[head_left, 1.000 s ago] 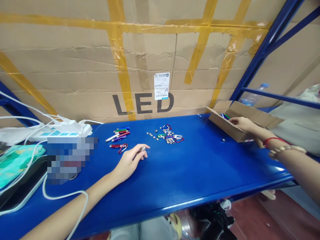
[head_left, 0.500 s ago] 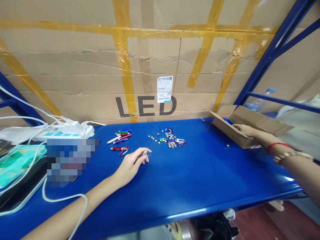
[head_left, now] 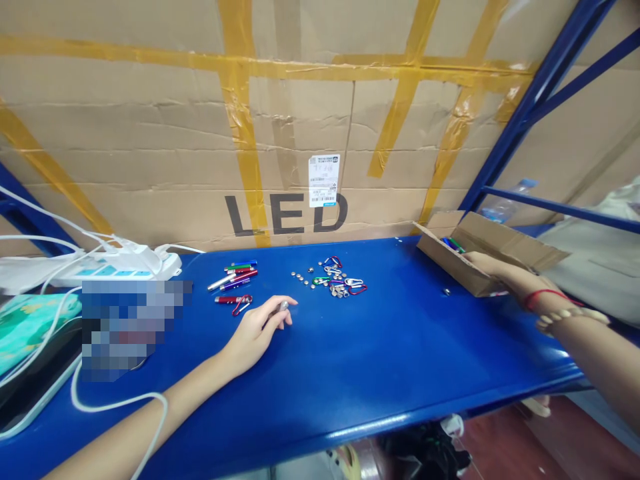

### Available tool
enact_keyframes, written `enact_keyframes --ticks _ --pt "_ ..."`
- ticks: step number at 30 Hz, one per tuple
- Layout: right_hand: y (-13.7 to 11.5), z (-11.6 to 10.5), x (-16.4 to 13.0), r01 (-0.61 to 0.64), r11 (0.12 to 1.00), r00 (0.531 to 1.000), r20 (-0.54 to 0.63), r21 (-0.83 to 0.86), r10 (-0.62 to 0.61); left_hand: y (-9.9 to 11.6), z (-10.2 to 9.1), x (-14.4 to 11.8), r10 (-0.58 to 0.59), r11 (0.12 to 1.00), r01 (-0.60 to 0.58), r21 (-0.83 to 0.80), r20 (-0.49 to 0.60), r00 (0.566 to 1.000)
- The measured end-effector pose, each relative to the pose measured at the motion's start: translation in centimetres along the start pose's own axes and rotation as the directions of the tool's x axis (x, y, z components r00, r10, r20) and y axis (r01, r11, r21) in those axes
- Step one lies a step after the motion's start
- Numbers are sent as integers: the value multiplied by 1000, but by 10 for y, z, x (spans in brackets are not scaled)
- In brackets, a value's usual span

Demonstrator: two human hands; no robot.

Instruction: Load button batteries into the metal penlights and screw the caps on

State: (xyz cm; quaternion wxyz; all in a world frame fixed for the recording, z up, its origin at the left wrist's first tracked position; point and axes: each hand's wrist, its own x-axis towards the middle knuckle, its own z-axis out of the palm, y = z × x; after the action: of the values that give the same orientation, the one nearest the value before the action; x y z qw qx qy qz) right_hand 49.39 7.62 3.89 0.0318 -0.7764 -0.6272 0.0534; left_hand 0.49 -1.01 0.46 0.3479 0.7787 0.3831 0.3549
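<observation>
My left hand (head_left: 257, 327) rests on the blue table (head_left: 350, 360) and pinches a small silver part (head_left: 284, 305) between thumb and fingers. Just beyond it lie several small coloured flashlights (head_left: 235, 277) and a red one with a carabiner (head_left: 234, 301). A pile of button cells and carabiner clips (head_left: 334, 280) sits further right. My right hand (head_left: 495, 269) reaches into an open cardboard box (head_left: 487, 257) at the table's right end; its fingers are partly hidden by the box wall. Blue and green items (head_left: 453, 244) show inside the box.
A large taped cardboard carton marked LED (head_left: 290, 133) stands behind the table. A white power strip (head_left: 120, 267) with white cables lies at the left, by a teal cloth (head_left: 25, 323). A blue rack frame (head_left: 530, 113) rises at the right. One loose cell (head_left: 447, 291) lies near the box.
My right hand has sunk a little deeper into the cardboard box. The left hand keeps its pinch on the silver part and stays in place.
</observation>
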Motion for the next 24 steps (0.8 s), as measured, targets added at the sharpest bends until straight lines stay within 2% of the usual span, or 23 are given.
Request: enact_keyframes --ticks 4,9,15,19,24 --pt "-15 -3 -9 -31 996 992 122 -84 42 0 1 2 -2 1000 2 21 6 1000" --pt "-46 -3 -34 -68 982 987 132 -178 92 -1 0 2 -29 999 29 32 -14 999" --pt "-73 -2 -65 12 984 990 140 -178 13 -2 -1 0 -10 998 13 56 -45 999" --pt "-63 -14 -63 61 987 992 118 -151 -43 -2 -2 -2 4 995 0 97 -39 999" --pt "-28 -40 -47 -15 998 999 36 -61 17 -5 1 -5 7 992 2 128 -66 998"
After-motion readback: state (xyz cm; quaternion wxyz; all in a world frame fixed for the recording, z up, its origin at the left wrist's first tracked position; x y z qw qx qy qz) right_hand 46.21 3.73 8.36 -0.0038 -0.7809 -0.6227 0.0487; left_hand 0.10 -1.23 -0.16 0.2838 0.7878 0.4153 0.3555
